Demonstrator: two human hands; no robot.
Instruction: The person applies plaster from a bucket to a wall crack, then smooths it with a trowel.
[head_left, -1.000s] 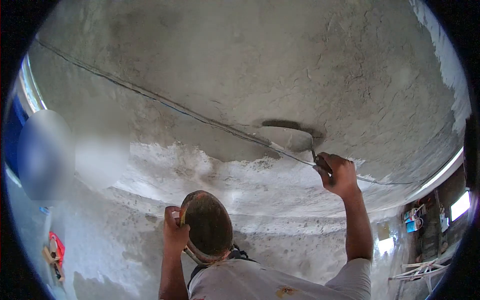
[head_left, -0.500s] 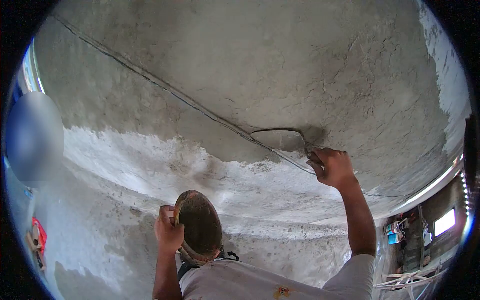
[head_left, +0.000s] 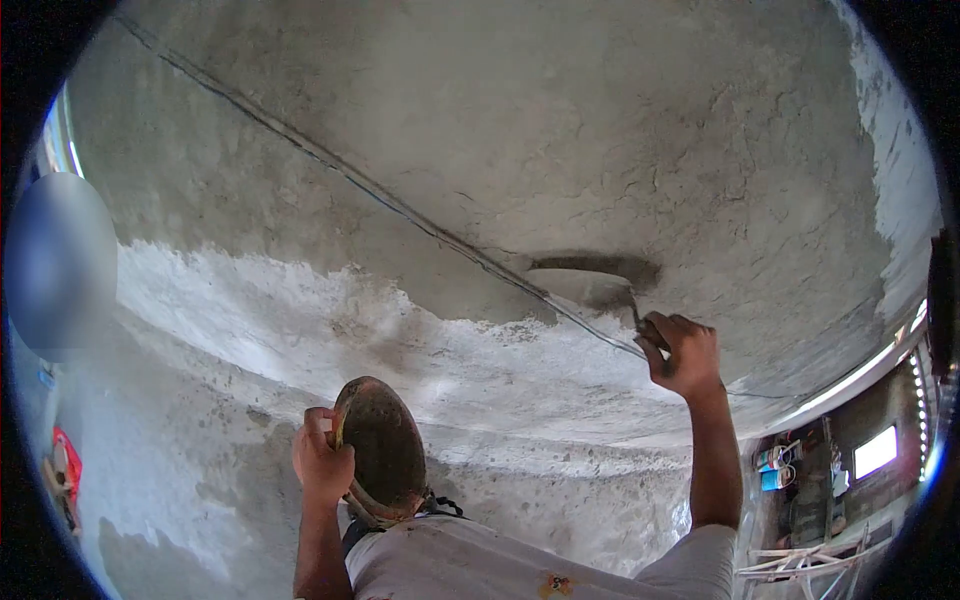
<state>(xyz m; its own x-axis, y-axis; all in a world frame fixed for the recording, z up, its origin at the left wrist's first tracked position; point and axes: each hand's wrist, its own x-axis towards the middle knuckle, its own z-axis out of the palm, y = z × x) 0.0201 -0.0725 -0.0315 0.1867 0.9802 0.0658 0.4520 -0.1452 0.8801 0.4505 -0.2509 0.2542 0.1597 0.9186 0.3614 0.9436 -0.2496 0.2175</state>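
Observation:
My right hand [head_left: 684,352] is closed round the handle of a trowel [head_left: 592,288], its blade close against the grey plaster [head_left: 560,130] and casting a dark shadow there. A thin cable [head_left: 400,205] runs slantwise across the plaster and passes by the blade's lower edge. Lower down, my left hand [head_left: 322,458] grips the rim of a round, mortar-stained pan [head_left: 385,455]. The pan is tilted on its side in front of my chest, its dark inside facing the right. Below the damp plaster lies a whitish, bare band of wall [head_left: 480,370].
A blurred round blue-grey patch [head_left: 62,265] covers part of the far left. Red material [head_left: 68,465] lies at the lower left. At right are blue-and-white buckets [head_left: 775,470], a bright window [head_left: 876,452] and a light-coloured frame of bars [head_left: 815,565].
The trowel and my right hand have moved slightly right and down, and the blade's shadow is broader. The pan in my left hand has shifted slightly left.

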